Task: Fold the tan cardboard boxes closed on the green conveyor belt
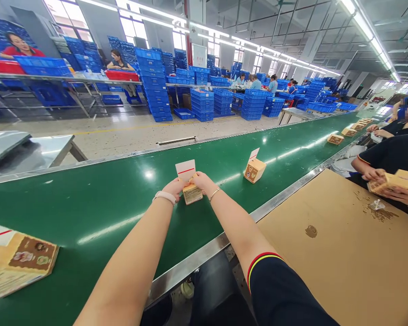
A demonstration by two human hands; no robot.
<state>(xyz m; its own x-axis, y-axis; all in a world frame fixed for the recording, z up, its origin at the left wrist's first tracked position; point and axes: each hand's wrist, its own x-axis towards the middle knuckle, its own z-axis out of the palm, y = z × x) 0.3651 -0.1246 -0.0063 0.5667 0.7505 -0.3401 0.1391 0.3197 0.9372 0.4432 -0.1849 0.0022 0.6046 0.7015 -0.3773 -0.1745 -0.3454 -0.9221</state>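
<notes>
Both my arms reach out over the green conveyor belt [115, 194]. A small yellow and brown cardboard box [193, 194] stands on the belt between my hands, its white flap with a red line [185, 170] sticking up behind. My left hand [176, 186] grips the box's left side near the top. On its upper right edge, my right hand [200, 180] has its fingers closed. My fingers hide part of the box's top. To the right stands a similar box [255, 170] with its white flap raised. Another such box [27, 258] lies at the near left, cut by the frame edge.
More boxes [335, 139] sit farther up the belt. At right, a co-worker's hands [403, 192] hold an open box above a brown cardboard-topped table [340, 244]. A metal rail [204, 253] edges the belt. Stacks of blue crates [153, 86] stand beyond it.
</notes>
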